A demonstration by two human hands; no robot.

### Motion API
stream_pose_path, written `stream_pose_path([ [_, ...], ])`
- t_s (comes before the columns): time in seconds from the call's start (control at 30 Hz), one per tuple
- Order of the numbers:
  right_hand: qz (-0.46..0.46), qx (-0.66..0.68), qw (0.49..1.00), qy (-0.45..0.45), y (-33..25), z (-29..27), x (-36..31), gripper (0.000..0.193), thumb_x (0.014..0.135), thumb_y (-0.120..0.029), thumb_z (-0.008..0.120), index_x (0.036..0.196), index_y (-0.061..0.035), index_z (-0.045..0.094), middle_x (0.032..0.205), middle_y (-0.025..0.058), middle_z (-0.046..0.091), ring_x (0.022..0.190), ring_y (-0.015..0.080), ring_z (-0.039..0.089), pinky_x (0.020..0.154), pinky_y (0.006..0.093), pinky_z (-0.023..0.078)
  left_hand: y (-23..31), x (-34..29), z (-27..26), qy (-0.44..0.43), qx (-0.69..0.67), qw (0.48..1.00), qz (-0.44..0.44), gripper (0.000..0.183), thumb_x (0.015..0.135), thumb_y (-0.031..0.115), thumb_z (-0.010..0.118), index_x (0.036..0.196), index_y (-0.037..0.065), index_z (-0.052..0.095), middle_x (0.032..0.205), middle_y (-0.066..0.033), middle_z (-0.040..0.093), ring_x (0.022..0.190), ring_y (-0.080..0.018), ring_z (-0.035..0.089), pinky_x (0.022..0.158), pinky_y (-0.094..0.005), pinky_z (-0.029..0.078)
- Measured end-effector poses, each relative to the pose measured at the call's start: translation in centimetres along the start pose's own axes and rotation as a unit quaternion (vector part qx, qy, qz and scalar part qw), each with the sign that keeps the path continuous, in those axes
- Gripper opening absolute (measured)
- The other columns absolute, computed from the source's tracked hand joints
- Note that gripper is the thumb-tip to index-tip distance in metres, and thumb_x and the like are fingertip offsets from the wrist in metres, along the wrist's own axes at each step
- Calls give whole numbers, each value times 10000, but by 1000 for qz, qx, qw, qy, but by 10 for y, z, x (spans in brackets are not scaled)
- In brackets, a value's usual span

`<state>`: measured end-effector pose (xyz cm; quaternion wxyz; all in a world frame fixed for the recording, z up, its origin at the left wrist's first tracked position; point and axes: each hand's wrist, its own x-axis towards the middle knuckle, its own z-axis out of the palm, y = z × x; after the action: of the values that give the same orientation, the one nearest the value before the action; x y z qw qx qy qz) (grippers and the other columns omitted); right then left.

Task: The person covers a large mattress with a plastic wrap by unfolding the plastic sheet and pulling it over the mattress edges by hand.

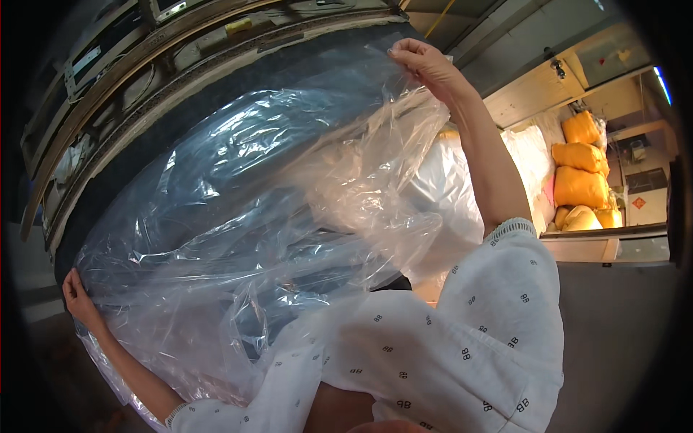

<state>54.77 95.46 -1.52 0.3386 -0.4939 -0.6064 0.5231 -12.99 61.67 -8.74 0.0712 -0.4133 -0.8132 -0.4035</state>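
A large sheet of thin clear plastic film (pixel 238 151) spreads over a dark work surface (pixel 317 43), wrinkled and shiny, with loose folds bunched toward my body. My left hand (pixel 78 294) pinches the film's edge at the far left, arm stretched out. Up at the top right, my right hand (pixel 426 65) pinches another part of the edge between thumb and fingers. Between the two hands the film lies partly drawn out. Its lower part hangs over in front of me, and part of it is hidden behind my white sleeve.
Along the far side of the surface runs a long wooden and metal frame (pixel 151 50). More whitish plastic (pixel 451 180) lies beyond my right arm. Farther right, stuffed orange sacks (pixel 580 186) are stacked behind an opening. A grey panel (pixel 613 325) stands at my right.
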Motion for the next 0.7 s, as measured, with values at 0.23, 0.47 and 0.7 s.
stream_pose_path([
  [0.23,-81,-329,926,164,43,11,-4,272,765,-317,610,831,-56,651,747,77,632,695,178,591,638,297,443,-17,0,-31,26,-23,999,-28,300,886,245,549,1042,-3,613,996,-56,616,911,-122,537,844,-232,393],
  [0.47,-159,-325,905,224,60,12,6,261,720,-316,651,793,-65,656,717,55,616,657,183,577,620,297,441,18,-28,-113,54,-45,995,-71,246,890,190,553,1028,-4,615,982,-24,594,895,-108,512,835,-221,389],
  [0.7,-149,-384,887,208,57,3,20,218,722,-243,667,785,-38,630,740,47,616,671,151,567,617,270,440,56,-94,-137,-13,-73,993,-96,121,889,123,513,880,18,573,852,21,520,800,-87,451,768,-220,370],
])
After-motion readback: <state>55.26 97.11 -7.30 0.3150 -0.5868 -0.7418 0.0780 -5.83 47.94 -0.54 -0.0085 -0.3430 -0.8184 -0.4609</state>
